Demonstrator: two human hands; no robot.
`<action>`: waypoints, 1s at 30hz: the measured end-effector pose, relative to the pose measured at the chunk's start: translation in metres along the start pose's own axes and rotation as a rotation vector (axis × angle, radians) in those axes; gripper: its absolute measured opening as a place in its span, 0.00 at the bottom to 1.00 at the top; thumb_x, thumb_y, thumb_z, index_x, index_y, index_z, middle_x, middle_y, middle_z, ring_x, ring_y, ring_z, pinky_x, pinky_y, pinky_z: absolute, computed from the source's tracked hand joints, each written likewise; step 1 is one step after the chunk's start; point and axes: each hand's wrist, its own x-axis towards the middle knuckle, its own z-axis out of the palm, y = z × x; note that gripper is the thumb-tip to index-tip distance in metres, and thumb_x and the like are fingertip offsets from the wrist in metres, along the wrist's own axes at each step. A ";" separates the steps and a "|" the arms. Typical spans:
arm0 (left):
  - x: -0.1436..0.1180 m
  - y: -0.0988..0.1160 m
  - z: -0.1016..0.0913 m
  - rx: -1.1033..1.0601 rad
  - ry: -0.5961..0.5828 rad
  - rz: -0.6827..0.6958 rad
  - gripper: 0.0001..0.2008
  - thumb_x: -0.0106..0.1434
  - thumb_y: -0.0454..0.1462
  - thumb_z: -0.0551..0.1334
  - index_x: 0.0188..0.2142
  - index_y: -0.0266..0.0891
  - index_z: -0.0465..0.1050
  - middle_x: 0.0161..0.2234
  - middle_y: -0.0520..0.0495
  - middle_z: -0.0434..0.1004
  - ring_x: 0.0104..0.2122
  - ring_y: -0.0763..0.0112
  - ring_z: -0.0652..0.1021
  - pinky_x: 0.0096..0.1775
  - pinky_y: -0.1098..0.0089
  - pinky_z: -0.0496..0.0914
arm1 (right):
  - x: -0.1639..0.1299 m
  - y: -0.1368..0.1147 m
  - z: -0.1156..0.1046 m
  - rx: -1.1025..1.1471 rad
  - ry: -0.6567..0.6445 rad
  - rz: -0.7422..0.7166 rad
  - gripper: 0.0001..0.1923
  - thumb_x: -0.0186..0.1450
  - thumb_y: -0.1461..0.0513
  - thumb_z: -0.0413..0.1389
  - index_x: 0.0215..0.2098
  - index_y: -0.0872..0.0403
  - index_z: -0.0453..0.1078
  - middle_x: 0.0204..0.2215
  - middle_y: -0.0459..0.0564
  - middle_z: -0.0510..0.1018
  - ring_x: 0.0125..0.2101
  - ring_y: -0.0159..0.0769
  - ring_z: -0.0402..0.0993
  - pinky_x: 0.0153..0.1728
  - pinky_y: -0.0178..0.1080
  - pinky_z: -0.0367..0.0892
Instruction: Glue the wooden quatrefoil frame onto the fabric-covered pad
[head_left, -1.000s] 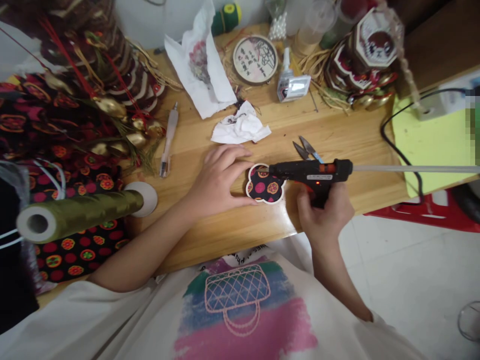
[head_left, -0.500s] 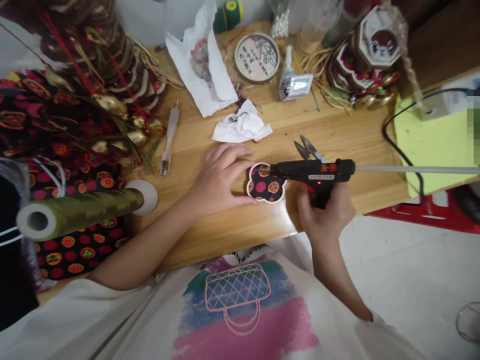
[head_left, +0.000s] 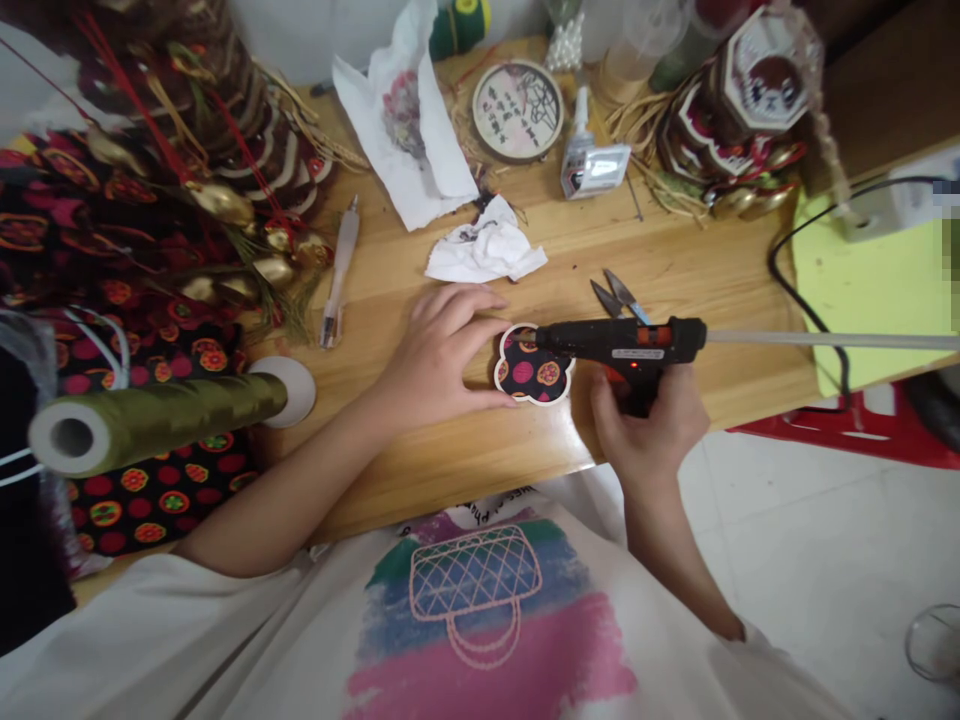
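In my right hand point(head_left: 660, 425) is a black hot glue gun point(head_left: 637, 342), pointing left, its small light glowing red. A long pale glue stick point(head_left: 817, 341) juts from its back. The nozzle is over the upper left part of a flower-shaped piece point(head_left: 534, 380) with a pale rim and dark patterned fabric inside; whether it touches cannot be made out. My left hand point(head_left: 442, 355) rests on the table, thumb and forefinger gripping the piece's left edge. The gun's body covers the piece's upper right. Just behind the gun lie small snips point(head_left: 619, 296), partly hidden.
Crumpled white tissue point(head_left: 487, 245), a round tin point(head_left: 517, 110), a glue bottle point(head_left: 592, 165) and a pen point(head_left: 341, 270) lie farther back. An olive ribbon roll point(head_left: 180, 415) and patterned fabric point(head_left: 150, 500) are at left. A black cord point(head_left: 787, 285) crosses yellow paper point(head_left: 877, 290) at right.
The glue gun has shifted very slightly left over the flower-shaped piece. My left hand keeps its grip in the same place, and the view has moved a little.
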 end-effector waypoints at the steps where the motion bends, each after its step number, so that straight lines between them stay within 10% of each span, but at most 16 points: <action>1: 0.000 0.000 0.000 0.006 0.009 0.010 0.33 0.52 0.57 0.70 0.49 0.38 0.72 0.52 0.36 0.75 0.55 0.50 0.72 0.55 0.50 0.64 | 0.000 0.000 0.000 -0.001 0.003 -0.004 0.19 0.61 0.54 0.57 0.47 0.54 0.66 0.29 0.49 0.77 0.26 0.39 0.75 0.27 0.39 0.70; 18: 0.001 0.002 0.000 -0.017 -0.021 -0.044 0.32 0.51 0.56 0.71 0.49 0.42 0.72 0.53 0.39 0.74 0.56 0.51 0.71 0.57 0.49 0.62 | 0.000 0.002 0.002 -0.024 0.089 -0.082 0.17 0.60 0.56 0.58 0.46 0.53 0.65 0.28 0.47 0.76 0.25 0.37 0.74 0.24 0.36 0.66; 30: 0.001 0.002 0.000 -0.013 -0.006 -0.034 0.32 0.52 0.57 0.70 0.49 0.41 0.72 0.53 0.38 0.74 0.55 0.51 0.72 0.56 0.50 0.62 | -0.002 0.002 0.002 -0.001 0.041 0.129 0.14 0.56 0.52 0.58 0.36 0.51 0.66 0.23 0.44 0.71 0.22 0.36 0.69 0.24 0.37 0.65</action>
